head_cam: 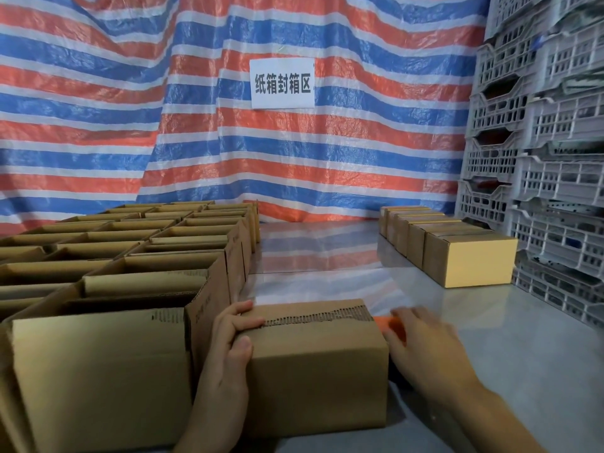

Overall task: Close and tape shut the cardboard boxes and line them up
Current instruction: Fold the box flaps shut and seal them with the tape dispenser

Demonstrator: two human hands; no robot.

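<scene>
Step in hand: we judge it is the taping of one box; the flaps of the brown cardboard box (313,364) lie shut, with a torn corrugated seam running along its top
Where the box is: at the near edge of the grey metal table (490,338), its left side against the nearest of the open-topped cardboard boxes (137,256)
Left hand: the left hand (228,348) holds the left end of the box, with fingers curled over the top by the seam and the thumb on the front face
Right hand: the right hand (428,348) is at the right end of the box and is blurred; a small orange object (390,323) shows under it (perhaps a tape tool, we only guess), and we cannot tell if the fingers close around it
Done so far: a row of closed cardboard boxes (470,256) stands lined up at the far right, just beside the stacked grey plastic crates (539,158); many boxes on the left wait open, so we think much work remains
Next move calls for: the left hand pressing the flaps flat while tape goes along the seam and over both ends; afterwards the box joins the near end of the row
Hard to make out: whether tape lies on the seam already; a pale sheen by the right top corner may be tape or only a reflection
Hidden: the right end face of the box is behind the hand; we see no tape roll
</scene>
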